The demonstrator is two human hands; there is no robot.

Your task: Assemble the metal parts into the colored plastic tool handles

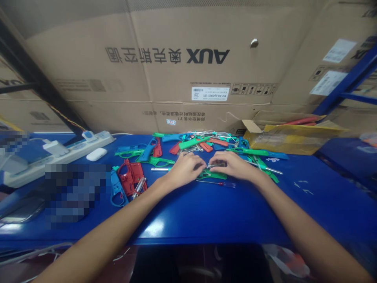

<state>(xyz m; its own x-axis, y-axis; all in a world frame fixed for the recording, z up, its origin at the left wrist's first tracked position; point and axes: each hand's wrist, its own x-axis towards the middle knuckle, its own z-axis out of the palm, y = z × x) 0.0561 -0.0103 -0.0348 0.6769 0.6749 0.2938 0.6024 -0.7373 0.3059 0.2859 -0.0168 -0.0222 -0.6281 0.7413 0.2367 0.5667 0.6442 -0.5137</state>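
My left hand (188, 169) and my right hand (231, 165) meet at the middle of the table. Their fingertips are pinched close together on a small whitish part (207, 166), too small and blurred to name. Right below the fingers lies a green plastic half-shell (217, 175), shaped like the handle of a long-nosed gas lighter. A metal tube (160, 169) sticks out to the left of my left hand. Just in front of the hands, a screwdriver with a see-through dark handle (229, 184) rests on the table.
Behind the hands spreads a pile of green, blue and red shells (194, 142) with metal bits. Red shells (129, 175) and a blue one (118, 188) lie left. An open carton (282, 139) stands back right, a power strip (79, 151) back left, near a white case (96, 154).
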